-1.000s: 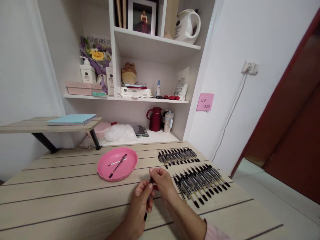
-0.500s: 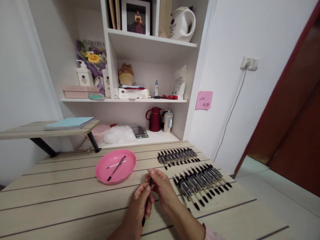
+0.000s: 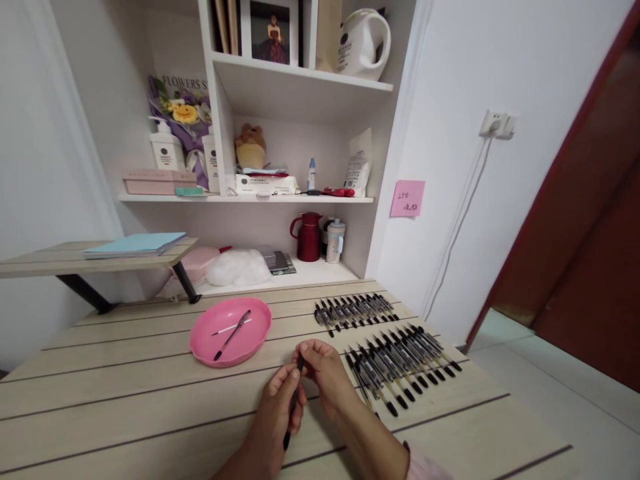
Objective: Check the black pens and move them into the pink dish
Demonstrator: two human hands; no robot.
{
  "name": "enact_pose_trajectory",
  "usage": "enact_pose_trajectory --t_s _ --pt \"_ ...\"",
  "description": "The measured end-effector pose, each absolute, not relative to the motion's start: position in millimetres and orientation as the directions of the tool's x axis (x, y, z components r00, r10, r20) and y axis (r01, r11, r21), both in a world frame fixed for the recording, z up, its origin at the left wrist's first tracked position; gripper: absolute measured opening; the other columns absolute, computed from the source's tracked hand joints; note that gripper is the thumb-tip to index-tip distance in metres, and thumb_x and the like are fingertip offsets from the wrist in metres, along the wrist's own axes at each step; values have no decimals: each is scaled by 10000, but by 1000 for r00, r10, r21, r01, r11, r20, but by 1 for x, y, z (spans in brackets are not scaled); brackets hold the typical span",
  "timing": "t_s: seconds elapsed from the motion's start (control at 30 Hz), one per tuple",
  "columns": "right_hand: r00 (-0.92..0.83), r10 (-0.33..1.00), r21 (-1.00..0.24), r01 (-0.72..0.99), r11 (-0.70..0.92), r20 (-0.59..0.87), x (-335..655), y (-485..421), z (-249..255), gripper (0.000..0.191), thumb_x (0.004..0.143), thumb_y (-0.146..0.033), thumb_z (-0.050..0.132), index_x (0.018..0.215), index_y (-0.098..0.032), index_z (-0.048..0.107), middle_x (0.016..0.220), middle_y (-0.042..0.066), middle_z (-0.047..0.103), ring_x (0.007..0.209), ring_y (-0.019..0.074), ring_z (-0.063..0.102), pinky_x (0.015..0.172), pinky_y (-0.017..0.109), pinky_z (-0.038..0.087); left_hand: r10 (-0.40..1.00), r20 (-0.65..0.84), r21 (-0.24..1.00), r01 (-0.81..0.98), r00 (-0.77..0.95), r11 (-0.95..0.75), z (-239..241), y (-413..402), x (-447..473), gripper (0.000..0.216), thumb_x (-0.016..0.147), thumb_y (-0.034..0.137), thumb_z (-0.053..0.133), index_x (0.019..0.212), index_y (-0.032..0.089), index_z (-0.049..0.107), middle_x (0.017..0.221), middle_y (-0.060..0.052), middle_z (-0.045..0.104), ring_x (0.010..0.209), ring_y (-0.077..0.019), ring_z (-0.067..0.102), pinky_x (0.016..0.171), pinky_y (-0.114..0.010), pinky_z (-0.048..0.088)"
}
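Observation:
A dark pen (image 3: 287, 437) is held upright at a slant between my two hands, above the front middle of the table. My left hand (image 3: 280, 407) is closed round its barrel, and the lower end sticks out beneath. The fingers of my right hand (image 3: 320, 367) pinch its upper end, whose tip is partly hidden. To the left, a pink scalloped plate (image 3: 200, 343) holds a black capped pen (image 3: 233, 339) and a thin white rod (image 3: 225, 330). Right of my hands lies a row of pens with black caps (image 3: 405, 363); behind it lies another row (image 3: 355, 311).
The slatted wooden table (image 3: 125, 400) meets a white shelf unit (image 3: 300, 77) at the back. A small raised stand (image 3: 40, 260) with blue paper (image 3: 137, 243) is at the left. A red jug (image 3: 309, 238) and a light tumbler (image 3: 335, 241) stand on the lowest shelf.
My right fingers have shifted slightly at the upper end of the pen. The left hand keeps its grip, and the view has moved a little; the plate and pen rows lie as before.

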State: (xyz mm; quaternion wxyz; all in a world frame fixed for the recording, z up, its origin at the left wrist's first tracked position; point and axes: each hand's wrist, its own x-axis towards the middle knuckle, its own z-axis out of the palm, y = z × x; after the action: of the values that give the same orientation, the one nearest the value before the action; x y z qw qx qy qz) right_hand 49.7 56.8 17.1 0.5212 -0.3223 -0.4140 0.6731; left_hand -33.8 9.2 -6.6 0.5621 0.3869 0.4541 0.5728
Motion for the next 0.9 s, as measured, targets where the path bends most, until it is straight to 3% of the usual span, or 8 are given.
enact_pose_trajectory --t_s 0.1,0.23,0.37,0.53,0.7,0.9 --pt "-266 963 -881 -447 -157 -36 49 56 18 355 611 -454 694 718 -134 582 608 2 593 474 60 464 480 183 355 995 -63 954 -296 -74 39 -6 9 -34 306 749 480 531 772 176 508 526 67 477 301 -4 261 293 -132 192" --pt "-231 973 -903 -412 -124 -28 49 57 19 366 576 -447 721 603 -130 538 523 -19 549 413 38 395 440 173 314 997 -64 955 -292 -52 46 -5 9 -34 292 763 466 517 813 178 517 516 72 467 294 -5 255 292 -135 180" --pt "-266 963 -876 -455 -163 -41 50 57 18 373 601 -464 697 716 -126 591 635 24 613 506 76 500 480 181 359 996 -65 955 -294 -61 44 -8 9 -35 286 779 463 497 824 181 508 526 70 476 296 -5 255 297 -136 175" --pt "-252 967 -901 -412 -136 -31 50 58 15 337 589 -424 719 595 -136 544 475 -31 525 394 42 388 428 172 309 996 -79 954 -295 -46 62 -9 10 -35 291 775 465 499 853 184 506 519 73 466 299 -11 264 300 -140 176" --pt "-275 960 -845 -502 -186 -48 51 57 18 344 614 -434 700 751 -133 604 707 54 646 568 99 549 504 186 394 994 -92 953 -294 -59 71 -6 9 -36 297 764 465 514 847 181 510 522 70 469 307 -8 260 306 -142 161" --pt "-298 954 -864 -471 -177 -33 49 57 15 339 595 -435 717 646 -133 572 583 10 603 408 55 449 390 172 318 994 -92 947 -312 -52 71 -3 6 -35 308 758 472 515 868 184 508 514 74 463 308 -16 265 307 -148 172"
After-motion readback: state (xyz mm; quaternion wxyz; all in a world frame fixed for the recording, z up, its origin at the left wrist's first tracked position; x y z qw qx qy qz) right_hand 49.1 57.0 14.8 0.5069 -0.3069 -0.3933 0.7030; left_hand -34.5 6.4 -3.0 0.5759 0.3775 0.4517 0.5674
